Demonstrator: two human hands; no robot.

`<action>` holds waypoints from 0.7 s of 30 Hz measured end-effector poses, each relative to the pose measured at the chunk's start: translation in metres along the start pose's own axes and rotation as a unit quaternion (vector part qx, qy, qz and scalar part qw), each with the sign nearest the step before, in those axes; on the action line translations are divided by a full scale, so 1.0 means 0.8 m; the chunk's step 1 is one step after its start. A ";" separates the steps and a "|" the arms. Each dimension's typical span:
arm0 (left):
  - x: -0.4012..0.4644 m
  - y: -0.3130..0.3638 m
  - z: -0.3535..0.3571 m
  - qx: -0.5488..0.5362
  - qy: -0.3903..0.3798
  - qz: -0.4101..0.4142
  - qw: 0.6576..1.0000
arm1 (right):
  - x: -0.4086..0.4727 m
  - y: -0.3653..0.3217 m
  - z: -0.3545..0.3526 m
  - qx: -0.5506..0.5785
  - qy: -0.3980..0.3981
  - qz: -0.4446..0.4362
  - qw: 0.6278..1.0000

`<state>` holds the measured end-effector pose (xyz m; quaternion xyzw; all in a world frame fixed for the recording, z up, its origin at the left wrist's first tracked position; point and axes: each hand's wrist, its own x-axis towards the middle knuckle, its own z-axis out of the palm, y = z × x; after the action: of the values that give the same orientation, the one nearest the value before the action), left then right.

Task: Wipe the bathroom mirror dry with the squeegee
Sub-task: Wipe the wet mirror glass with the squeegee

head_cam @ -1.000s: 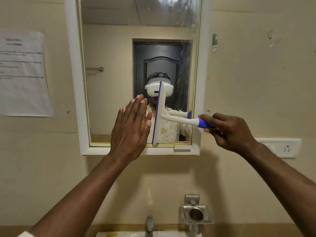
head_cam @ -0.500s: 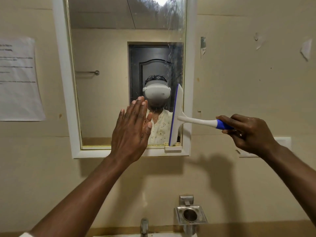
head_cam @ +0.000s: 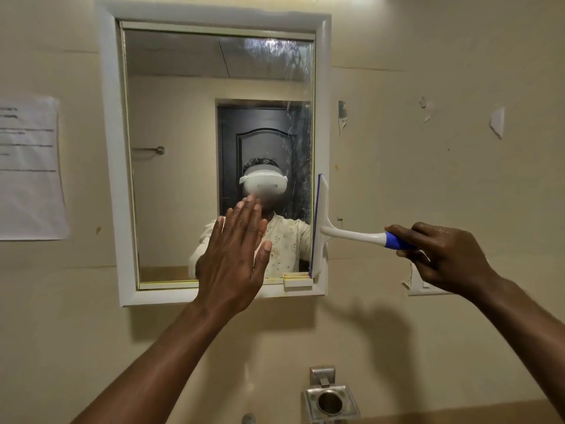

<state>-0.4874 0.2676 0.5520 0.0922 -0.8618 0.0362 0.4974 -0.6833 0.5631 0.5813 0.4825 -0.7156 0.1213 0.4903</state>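
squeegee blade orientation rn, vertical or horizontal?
Vertical. The squeegee blade stands upright along the mirror's right edge; handle runs sideways into the right hand.

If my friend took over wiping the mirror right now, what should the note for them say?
Right hand: gripping the squeegee by its blue handle end; the blade stands upright at the mirror's right edge, over the frame.
Left hand: open and flat, holding nothing, raised in front of the lower middle of the glass; I cannot tell if it touches.
Done: most of the glass looks clear.
Left: wet streaks still run down the right side and across the top right corner. Wipe those next.
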 end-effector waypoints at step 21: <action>0.086 -0.045 -0.115 0.044 0.075 0.038 0.995 | 0.203 -0.181 -0.003 0.354 0.164 0.264 0.882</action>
<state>-0.4352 0.2381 0.6564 0.0779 -0.8227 0.1000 0.5542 -0.5732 0.3987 0.6723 0.3907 -0.6352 0.5689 0.3468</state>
